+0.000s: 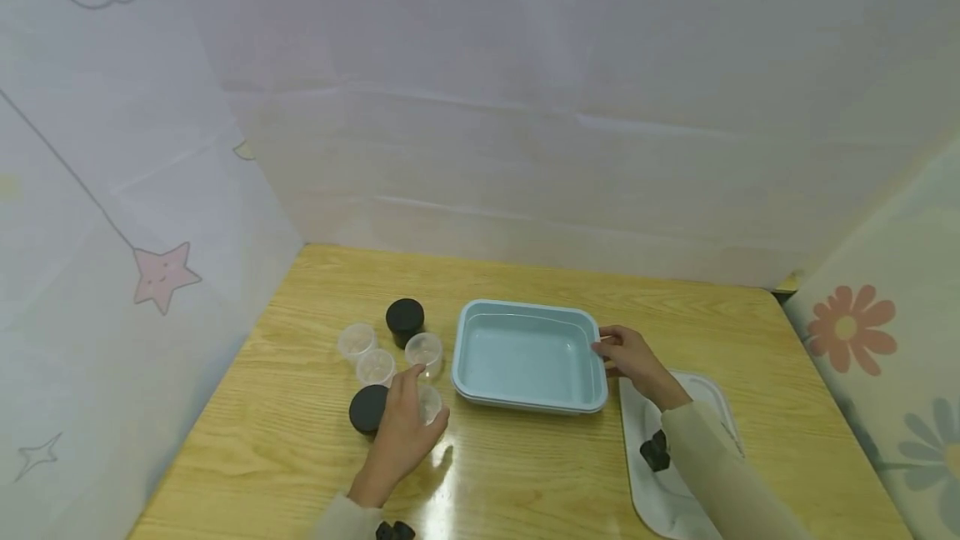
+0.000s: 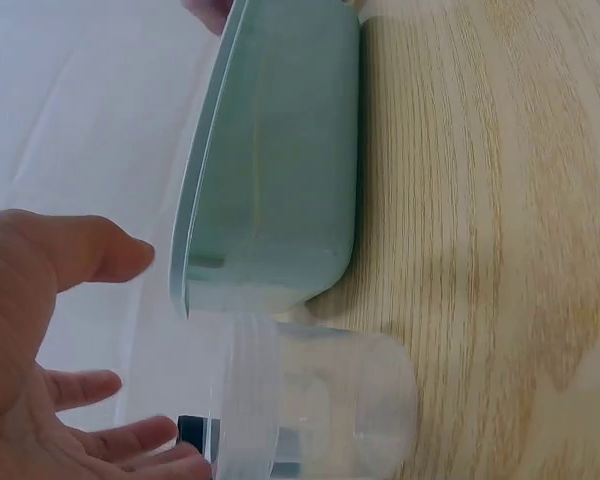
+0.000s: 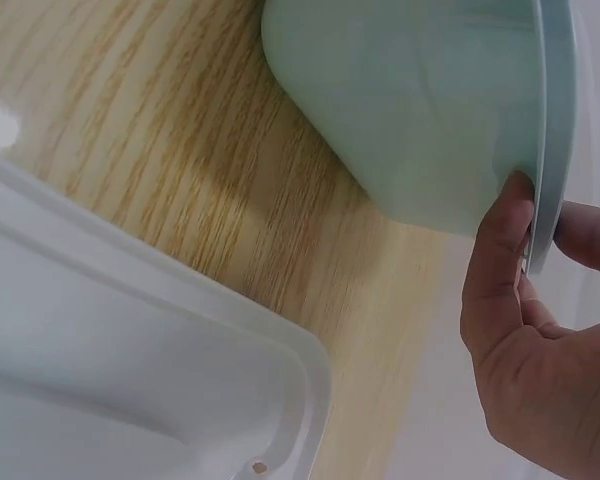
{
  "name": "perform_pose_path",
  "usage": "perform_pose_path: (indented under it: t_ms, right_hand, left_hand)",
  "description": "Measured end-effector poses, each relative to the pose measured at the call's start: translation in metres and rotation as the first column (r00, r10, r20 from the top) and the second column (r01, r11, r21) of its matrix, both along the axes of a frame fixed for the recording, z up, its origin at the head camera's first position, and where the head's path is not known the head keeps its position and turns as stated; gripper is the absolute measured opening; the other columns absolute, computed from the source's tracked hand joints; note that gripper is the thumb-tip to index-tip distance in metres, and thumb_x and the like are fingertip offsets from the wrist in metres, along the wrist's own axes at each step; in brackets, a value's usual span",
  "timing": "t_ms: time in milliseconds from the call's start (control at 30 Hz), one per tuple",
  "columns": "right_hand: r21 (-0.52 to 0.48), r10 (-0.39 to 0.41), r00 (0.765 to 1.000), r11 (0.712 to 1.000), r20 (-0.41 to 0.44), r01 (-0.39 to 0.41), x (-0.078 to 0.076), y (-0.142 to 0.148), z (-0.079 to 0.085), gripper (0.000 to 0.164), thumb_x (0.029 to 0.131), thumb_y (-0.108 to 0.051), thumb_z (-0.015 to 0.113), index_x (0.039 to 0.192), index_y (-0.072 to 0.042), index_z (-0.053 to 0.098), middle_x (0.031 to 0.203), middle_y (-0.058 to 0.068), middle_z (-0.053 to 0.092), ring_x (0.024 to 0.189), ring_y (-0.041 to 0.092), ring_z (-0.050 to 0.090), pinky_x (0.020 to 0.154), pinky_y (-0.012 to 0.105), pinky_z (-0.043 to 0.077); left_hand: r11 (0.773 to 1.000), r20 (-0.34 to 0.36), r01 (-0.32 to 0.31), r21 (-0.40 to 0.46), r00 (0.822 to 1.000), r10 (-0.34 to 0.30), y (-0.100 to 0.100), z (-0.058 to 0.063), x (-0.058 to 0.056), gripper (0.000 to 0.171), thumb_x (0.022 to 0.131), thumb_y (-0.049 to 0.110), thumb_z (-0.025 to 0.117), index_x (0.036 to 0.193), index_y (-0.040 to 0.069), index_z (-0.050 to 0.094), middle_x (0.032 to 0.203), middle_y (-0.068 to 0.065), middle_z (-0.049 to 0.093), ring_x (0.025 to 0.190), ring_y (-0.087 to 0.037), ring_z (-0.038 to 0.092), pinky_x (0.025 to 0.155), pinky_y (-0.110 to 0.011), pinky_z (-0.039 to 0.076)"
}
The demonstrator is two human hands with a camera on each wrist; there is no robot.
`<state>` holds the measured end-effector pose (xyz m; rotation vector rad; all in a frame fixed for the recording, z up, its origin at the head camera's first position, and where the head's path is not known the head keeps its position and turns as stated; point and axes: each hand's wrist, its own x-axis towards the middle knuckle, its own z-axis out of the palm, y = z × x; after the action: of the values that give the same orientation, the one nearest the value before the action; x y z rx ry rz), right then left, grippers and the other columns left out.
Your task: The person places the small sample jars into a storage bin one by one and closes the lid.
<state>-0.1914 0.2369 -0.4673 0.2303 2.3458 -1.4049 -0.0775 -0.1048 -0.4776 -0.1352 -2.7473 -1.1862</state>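
A light blue tray (image 1: 480, 325) lies at the table's middle. My right hand (image 1: 604, 349) pinches its right rim: in the right wrist view the thumb (image 3: 500, 230) lies against the outer wall of the blue tray (image 3: 430, 90) and a finger reaches over the rim. My left hand (image 1: 418, 383) hovers with spread fingers at a clear plastic cup (image 1: 431, 403) left of the tray. In the left wrist view the left hand (image 2: 155, 340) is spread beside the clear cup (image 2: 320, 400), and I see no grip on it.
Three more clear cups (image 1: 375, 367) and two black round lidded pots (image 1: 405, 320) (image 1: 367, 409) stand left of the tray. A white tray (image 1: 660, 498) lies at the right under my right forearm. White curtain walls close in the table on three sides.
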Motion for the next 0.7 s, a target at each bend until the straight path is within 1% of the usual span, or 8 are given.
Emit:
perform_pose_path:
  t_ms: [133,200,367,433,700]
  right_hand:
    - [0.003,-0.002,1.0,1.0,0.002,0.002,0.0,0.0,0.001,0.049,0.098,-0.014,0.05,0.139,0.009,0.035,0.117,0.024,0.056,0.089,0.018,0.062,0.07,0.033,0.056]
    - [0.001,-0.005,1.0,1.0,0.001,0.005,0.0,-0.001,0.001,0.049,0.098,-0.014,0.05,0.138,0.009,0.036,0.116,0.023,0.057,0.087,0.017,0.062,0.07,0.032,0.055]
    - [-0.004,-0.007,1.0,1.0,-0.008,0.007,-0.001,-0.001,0.001,0.048,0.098,-0.013,0.05,0.138,0.009,0.037,0.116,0.022,0.057,0.087,0.017,0.062,0.069,0.031,0.055]
    - [-0.003,-0.01,1.0,1.0,-0.005,0.01,-0.001,-0.001,0.001,0.048,0.098,-0.013,0.051,0.138,0.008,0.037,0.116,0.022,0.057,0.087,0.017,0.062,0.069,0.031,0.055]
    - [-0.004,-0.025,0.999,1.0,0.02,0.025,0.0,-0.001,0.0,0.048,0.098,-0.012,0.051,0.139,0.007,0.037,0.116,0.022,0.056,0.086,0.016,0.061,0.069,0.031,0.055]
  left_hand:
    - [0.999,0.008,-0.036,-0.001,0.999,0.036,0.001,0.0,0.002,0.066,0.077,0.006,0.074,0.132,-0.007,0.04,0.125,-0.027,0.044,0.117,-0.042,0.044,0.092,-0.054,0.044]
    - [0.999,-0.002,-0.05,-0.006,0.999,0.05,0.0,-0.002,0.003,0.067,0.074,0.004,0.075,0.131,-0.006,0.041,0.125,-0.026,0.044,0.117,-0.043,0.042,0.091,-0.055,0.044]
    - [0.998,-0.04,-0.057,-0.031,0.998,0.056,-0.002,-0.01,0.003,0.07,0.069,0.0,0.08,0.128,-0.006,0.043,0.124,-0.026,0.045,0.115,-0.044,0.043,0.089,-0.054,0.045]
    - [0.998,-0.037,-0.057,-0.029,0.998,0.056,-0.002,-0.013,0.003,0.071,0.068,-0.001,0.08,0.127,-0.006,0.043,0.123,-0.026,0.045,0.114,-0.043,0.044,0.089,-0.054,0.046]
    - [0.997,0.016,-0.072,0.027,0.997,0.071,-0.006,-0.024,0.003,0.069,0.073,0.0,0.076,0.131,-0.007,0.039,0.126,-0.027,0.041,0.116,-0.041,0.046,0.091,-0.052,0.046]
